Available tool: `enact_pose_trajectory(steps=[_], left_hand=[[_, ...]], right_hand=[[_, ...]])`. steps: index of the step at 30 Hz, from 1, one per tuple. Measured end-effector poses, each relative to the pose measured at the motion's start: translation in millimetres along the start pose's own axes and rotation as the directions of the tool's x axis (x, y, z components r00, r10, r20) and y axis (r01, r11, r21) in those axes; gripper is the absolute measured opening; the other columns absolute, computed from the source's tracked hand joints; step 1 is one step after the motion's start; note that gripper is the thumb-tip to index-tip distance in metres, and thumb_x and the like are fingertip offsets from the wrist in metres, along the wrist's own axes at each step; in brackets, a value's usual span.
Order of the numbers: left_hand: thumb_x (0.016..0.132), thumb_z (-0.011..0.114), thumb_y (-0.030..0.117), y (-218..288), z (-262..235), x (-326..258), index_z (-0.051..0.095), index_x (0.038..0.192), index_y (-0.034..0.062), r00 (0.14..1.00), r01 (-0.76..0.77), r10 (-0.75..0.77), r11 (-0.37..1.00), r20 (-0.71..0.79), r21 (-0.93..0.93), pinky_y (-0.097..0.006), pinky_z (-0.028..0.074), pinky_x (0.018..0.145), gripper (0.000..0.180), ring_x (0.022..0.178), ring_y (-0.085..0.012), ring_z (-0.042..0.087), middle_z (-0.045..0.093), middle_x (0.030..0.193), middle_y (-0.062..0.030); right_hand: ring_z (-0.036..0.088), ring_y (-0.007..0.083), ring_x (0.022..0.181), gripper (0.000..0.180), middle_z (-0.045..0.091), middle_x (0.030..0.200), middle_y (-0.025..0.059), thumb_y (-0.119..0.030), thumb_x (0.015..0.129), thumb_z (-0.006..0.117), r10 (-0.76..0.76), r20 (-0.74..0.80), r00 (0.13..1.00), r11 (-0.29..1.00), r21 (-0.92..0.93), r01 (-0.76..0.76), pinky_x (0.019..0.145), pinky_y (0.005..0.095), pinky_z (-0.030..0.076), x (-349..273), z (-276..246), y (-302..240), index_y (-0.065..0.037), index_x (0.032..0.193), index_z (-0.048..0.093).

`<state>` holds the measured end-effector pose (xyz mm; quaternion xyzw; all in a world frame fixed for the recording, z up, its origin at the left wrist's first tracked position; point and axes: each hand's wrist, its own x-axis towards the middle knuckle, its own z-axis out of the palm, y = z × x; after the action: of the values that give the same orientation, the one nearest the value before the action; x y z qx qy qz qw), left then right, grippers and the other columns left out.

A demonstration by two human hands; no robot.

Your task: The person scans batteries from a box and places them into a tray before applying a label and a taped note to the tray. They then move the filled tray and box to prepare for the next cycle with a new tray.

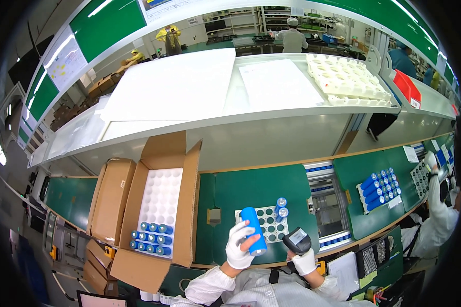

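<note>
My left hand (239, 248), in a white glove with bare fingertips, grips a blue cylindrical battery cell (253, 230), tilted above the green bench. Gloved too, my right hand (305, 262) is wrapped round a black handheld barcode scanner (297, 239), its head up near the held cell. Under and behind the held cell lies a white cell holder (274, 225) with round holes, partly hidden. Two blue cells (282, 211) stand upright at its right side. To the left, an open cardboard box (188, 215) holds white foam (163, 192) with round pockets and several blue cells (152, 239) at its near end.
A closed carton (111, 199) leans left of the open box. Right of the holder, a metal conveyor section (327, 202) crosses the bench, with a block of blue cells (379, 189) beyond. A co-worker (435, 220) works far right. Overhead, a shelf carries cream plastic holders (348, 77) and a red bin (407, 88).
</note>
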<state>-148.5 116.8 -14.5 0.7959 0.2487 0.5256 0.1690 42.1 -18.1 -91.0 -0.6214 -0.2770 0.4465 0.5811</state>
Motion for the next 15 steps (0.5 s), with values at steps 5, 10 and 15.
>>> enact_pose_trajectory(steps=[5, 10, 15], left_hand=[[0.055, 0.083, -0.001, -9, 6, -18, 0.067, 0.109, 0.0242, 0.999, -0.029, 0.026, 0.998, -0.046, -0.064, -0.044, 0.05, 0.093, 0.062, 0.111, -0.0333, 0.056, 0.057, 0.111, -0.0064], [0.058, 0.086, 0.002, -22, 22, -24, 0.063, 0.109, 0.0215, 0.991, 0.128, -0.129, 0.989, 0.018, 0.074, -0.042, 0.051, 0.091, 0.06, 0.111, -0.0343, 0.057, 0.057, 0.112, -0.0075], [0.059, 0.082, -0.003, -51, 52, -59, 0.065, 0.11, 0.0184, 0.971, 0.221, -0.225, 0.974, 0.08, 0.053, -0.039, 0.052, 0.09, 0.059, 0.108, -0.0322, 0.06, 0.059, 0.111, -0.007]], right_hand=[[0.067, 0.0146, 0.066, 0.017, 0.07, 0.076, 0.0087, -0.004, 0.078, 0.072, 0.038, 0.022, 0.999, 0.999, -0.038, -0.037, 0.061, 0.0292, 0.053, -8, -3, -12, 0.004, 0.093, 0.068], [0.071, 0.0192, 0.09, 0.031, 0.073, 0.097, 0.0105, -0.014, 0.074, 0.076, -0.169, 0.204, 0.964, 0.92, -0.317, 0.228, 0.078, 0.0315, 0.055, -21, 5, -53, -0.002, 0.103, 0.069], [0.071, 0.0284, 0.078, 0.027, 0.072, 0.083, 0.0137, -0.025, 0.074, 0.074, -0.198, 0.308, 0.931, 0.816, -0.474, 0.33, 0.069, 0.034, 0.056, -19, 13, -34, -0.006, 0.092, 0.071]])
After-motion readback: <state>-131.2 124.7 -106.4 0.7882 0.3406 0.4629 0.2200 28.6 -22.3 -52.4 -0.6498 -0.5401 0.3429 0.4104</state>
